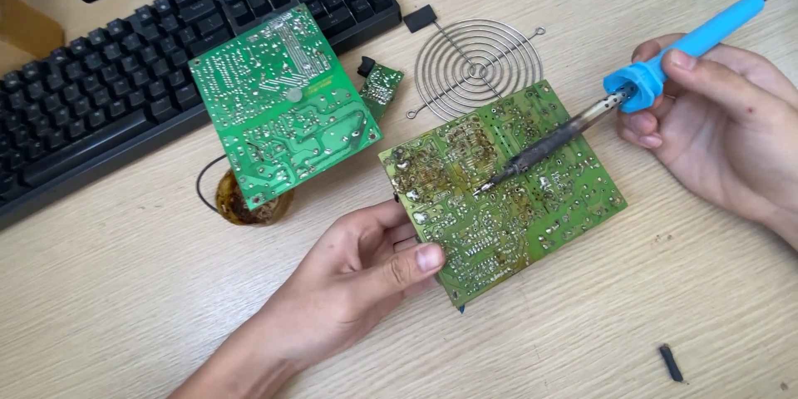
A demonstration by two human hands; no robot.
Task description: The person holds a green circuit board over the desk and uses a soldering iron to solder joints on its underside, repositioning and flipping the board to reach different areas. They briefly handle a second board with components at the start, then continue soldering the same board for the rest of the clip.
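Wooden desk [125, 299]: amber tin [249, 204] under board [283, 104]; hands hold iron [665, 58].

The left hand [357, 274] reaches up from the bottom centre of the frame, palm turned up, thumb pressed flat, fingers [391, 220] curled under. The right hand [723, 125] enters from the right edge, fingers pinched closed in a pen-like grip.

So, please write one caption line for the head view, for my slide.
Left hand steadies a green circuit board while the right hand touches a blue soldering iron to it.
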